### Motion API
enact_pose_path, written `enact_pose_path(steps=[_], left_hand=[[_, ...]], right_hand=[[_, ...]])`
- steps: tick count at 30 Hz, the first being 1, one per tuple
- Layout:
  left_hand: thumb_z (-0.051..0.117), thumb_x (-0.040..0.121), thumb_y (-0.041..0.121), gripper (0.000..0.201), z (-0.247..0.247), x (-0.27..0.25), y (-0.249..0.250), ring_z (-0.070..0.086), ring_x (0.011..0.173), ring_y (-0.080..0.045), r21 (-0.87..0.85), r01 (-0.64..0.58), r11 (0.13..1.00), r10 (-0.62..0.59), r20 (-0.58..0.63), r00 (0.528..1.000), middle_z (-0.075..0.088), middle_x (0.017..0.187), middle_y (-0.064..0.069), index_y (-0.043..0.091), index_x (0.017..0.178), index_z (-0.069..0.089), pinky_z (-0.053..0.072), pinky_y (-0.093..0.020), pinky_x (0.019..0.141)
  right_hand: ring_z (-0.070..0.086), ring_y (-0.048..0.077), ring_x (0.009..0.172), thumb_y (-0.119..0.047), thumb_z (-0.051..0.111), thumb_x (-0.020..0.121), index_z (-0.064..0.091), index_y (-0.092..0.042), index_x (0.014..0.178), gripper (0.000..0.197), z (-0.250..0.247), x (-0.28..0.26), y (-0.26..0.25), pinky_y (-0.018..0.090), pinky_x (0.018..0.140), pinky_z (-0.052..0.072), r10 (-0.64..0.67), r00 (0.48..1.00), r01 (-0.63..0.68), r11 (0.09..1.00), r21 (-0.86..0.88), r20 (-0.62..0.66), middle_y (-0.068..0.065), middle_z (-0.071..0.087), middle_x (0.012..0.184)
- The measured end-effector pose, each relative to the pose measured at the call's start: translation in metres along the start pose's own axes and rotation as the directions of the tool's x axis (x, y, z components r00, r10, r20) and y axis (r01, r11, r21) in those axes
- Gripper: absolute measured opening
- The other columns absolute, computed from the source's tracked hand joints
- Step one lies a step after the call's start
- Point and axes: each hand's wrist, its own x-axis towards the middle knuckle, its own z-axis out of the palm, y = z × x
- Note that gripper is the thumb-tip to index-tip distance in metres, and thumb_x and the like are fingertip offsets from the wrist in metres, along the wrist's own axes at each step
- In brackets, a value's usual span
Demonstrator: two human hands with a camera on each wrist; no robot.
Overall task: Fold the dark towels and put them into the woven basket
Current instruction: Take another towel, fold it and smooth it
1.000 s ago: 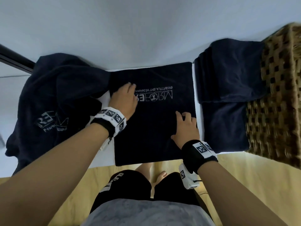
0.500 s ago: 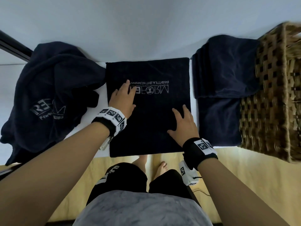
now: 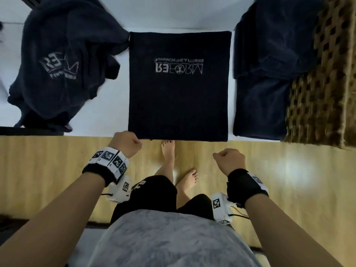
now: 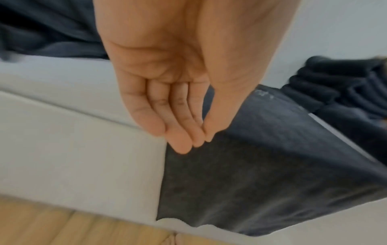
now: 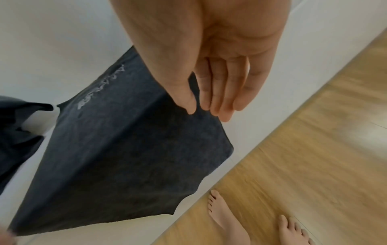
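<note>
A folded dark towel [image 3: 179,105] with a pale upside-down logo lies flat on the white surface [image 3: 113,108], its near edge hanging slightly over the front. My left hand [image 3: 127,143] hovers at the towel's near left corner, fingers loosely curled and holding nothing; in the left wrist view its fingertips [image 4: 186,145] sit just over the towel [image 4: 251,174] edge. My right hand [image 3: 229,160] hangs relaxed and empty over the floor, short of the towel's near right corner [image 5: 220,149]. The woven basket [image 3: 327,89] stands at the far right.
A heap of unfolded dark towels [image 3: 57,58] lies at the left of the surface. Two folded dark towels [image 3: 273,51] sit between the middle towel and the basket. Wooden floor [image 3: 57,170] and my bare feet are below the front edge.
Both hands have lifted off the middle towel and drawn back toward my body, past its near edge. The towel stays flat where it was.
</note>
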Motion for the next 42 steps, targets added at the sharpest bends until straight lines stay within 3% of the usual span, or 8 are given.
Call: enact_pose_path(steps=[3,7,13,19,27,32,37,42], left_hand=[[0.058,0.092,0.025,0.029,0.020,0.000,-0.028,0.071,0.073,-0.019,-0.005,0.152,0.988,-0.152,0.040,0.988,0.074,0.099,-0.009,0.002,0.104,0.071,0.054,-0.029,0.073],[0.068,0.087,0.028,0.050,0.047,0.013,-0.038,0.069,0.066,-0.010,-0.569,0.255,0.782,-0.331,-0.032,0.943,0.072,0.097,-0.004,0.013,0.134,0.055,0.056,-0.025,0.067],[0.069,0.088,0.019,0.018,0.059,0.022,-0.035,0.069,0.052,-0.007,-0.794,0.146,0.590,-0.295,-0.043,0.954,0.069,0.076,0.003,0.014,0.105,0.064,0.053,-0.018,0.050],[0.070,0.087,0.019,0.008,0.054,0.017,-0.031,0.068,0.053,-0.003,-0.759,0.094,0.644,-0.278,-0.117,0.953,0.069,0.077,0.002,0.016,0.082,0.065,0.053,-0.016,0.051],[0.069,0.085,0.023,0.007,0.039,0.004,-0.027,0.071,0.063,-0.003,-0.708,0.102,0.699,-0.220,-0.077,0.973,0.073,0.087,0.001,0.019,0.080,0.066,0.056,-0.023,0.063],[0.061,0.061,0.044,0.031,0.000,-0.010,-0.025,0.055,0.074,-0.017,-0.632,0.080,0.770,-0.181,-0.097,0.979,0.054,0.072,0.000,0.014,0.069,0.054,0.046,-0.032,0.074],[0.063,0.068,0.023,0.015,-0.053,-0.020,-0.005,0.053,0.080,-0.018,-0.842,-0.068,0.535,-0.116,-0.152,0.982,0.053,0.077,-0.007,0.010,0.073,0.057,0.048,-0.033,0.088],[0.068,0.086,0.002,0.023,-0.096,-0.007,0.022,0.064,0.065,-0.013,-0.906,-0.219,0.362,-0.088,-0.267,0.960,0.059,0.068,-0.002,0.014,0.070,0.057,0.055,-0.024,0.065]], right_hand=[[0.064,0.025,0.105,-0.037,0.063,0.090,0.063,-0.015,0.124,0.041,0.002,0.005,0.015,0.027,0.089,0.048,0.084,0.995,-0.075,0.986,0.148,-0.056,0.008,0.071,0.111],[0.068,0.021,0.100,-0.036,0.065,0.088,0.062,-0.022,0.127,0.042,0.004,0.011,0.018,0.039,0.096,0.052,0.081,0.991,-0.038,0.929,0.367,-0.103,0.005,0.074,0.099],[0.072,0.014,0.085,-0.035,0.066,0.088,0.070,-0.021,0.116,0.031,0.002,0.017,0.012,0.033,0.097,0.051,0.020,0.985,0.049,0.921,0.386,-0.173,-0.004,0.074,0.091],[0.069,0.020,0.100,-0.037,0.066,0.088,0.067,-0.016,0.121,0.039,0.003,0.022,0.008,0.036,0.099,0.049,0.062,0.977,0.024,0.920,0.392,-0.204,0.001,0.074,0.096],[0.066,0.020,0.083,-0.032,0.065,0.083,0.066,-0.028,0.065,0.018,-0.001,0.010,0.001,0.028,0.079,0.051,0.012,0.970,0.082,0.925,0.371,-0.243,-0.002,0.074,0.079],[0.053,0.016,0.064,-0.037,0.062,0.077,0.067,-0.006,0.072,0.031,-0.024,-0.007,-0.018,0.024,0.056,0.041,0.014,0.958,0.113,0.899,0.422,-0.288,0.001,0.059,0.064],[0.042,0.014,0.056,-0.033,0.055,0.077,0.054,-0.009,0.066,0.027,-0.064,-0.020,-0.056,0.028,0.057,0.039,-0.030,0.918,0.234,0.845,0.480,-0.396,-0.004,0.044,0.057],[0.057,0.009,0.070,-0.026,0.062,0.082,0.062,-0.019,0.089,0.010,-0.098,-0.006,-0.092,0.021,0.071,0.047,-0.085,0.846,0.367,0.809,0.459,-0.526,-0.011,0.060,0.069]])
